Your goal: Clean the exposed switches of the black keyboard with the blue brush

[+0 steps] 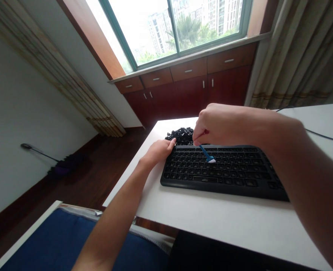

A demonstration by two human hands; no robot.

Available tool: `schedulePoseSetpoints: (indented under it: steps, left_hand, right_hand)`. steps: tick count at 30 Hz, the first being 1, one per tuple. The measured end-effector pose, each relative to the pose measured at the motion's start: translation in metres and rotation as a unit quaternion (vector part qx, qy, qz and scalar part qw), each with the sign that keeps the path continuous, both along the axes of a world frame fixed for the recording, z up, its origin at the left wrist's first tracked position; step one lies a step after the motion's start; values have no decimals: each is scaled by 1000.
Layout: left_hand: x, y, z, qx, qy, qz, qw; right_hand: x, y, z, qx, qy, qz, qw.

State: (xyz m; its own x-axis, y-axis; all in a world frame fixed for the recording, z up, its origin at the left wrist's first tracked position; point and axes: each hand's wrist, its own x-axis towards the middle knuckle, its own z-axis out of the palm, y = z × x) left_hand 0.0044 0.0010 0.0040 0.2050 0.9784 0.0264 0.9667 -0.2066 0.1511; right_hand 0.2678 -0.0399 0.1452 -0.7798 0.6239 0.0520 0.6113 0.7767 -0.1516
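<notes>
A black keyboard (pixel 236 183) with its keycaps off lies on the white table (pixel 183 205). My right hand (pixel 211 122) is closed in a pinch on the handle of a small blue cleaning brush (pixel 205 151). The white bristles point down onto the upper middle rows of bare key sockets. At the keyboard's upper left corner, my left hand (pixel 162 149) grips the edge, thumb near the top; its other fingers are mostly hidden. Behind the keyboard sits a heap of loose black keycaps (pixel 181 134), partly covered by my right hand.
A dark cable (pixel 324 135) runs over the table's right back part. The table's left edge drops to a dark wooden floor (pixel 98 165). A blue-covered surface (pixel 50 241) stands at the lower left. Wooden cabinets (pixel 183 90) line the wall under the window.
</notes>
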Motion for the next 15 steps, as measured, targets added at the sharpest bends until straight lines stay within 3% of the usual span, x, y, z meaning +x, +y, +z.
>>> schedulePoseSetpoints:
  steps: [6,15]
  left_hand:
    - [2,0,2,-1,9,10,1000]
    - [1,0,2,2,17,9,1000]
  right_hand:
    - [-5,-11,7,-21,-21,-1,1000]
    - [-8,-5,2,-21,-1,23,1000]
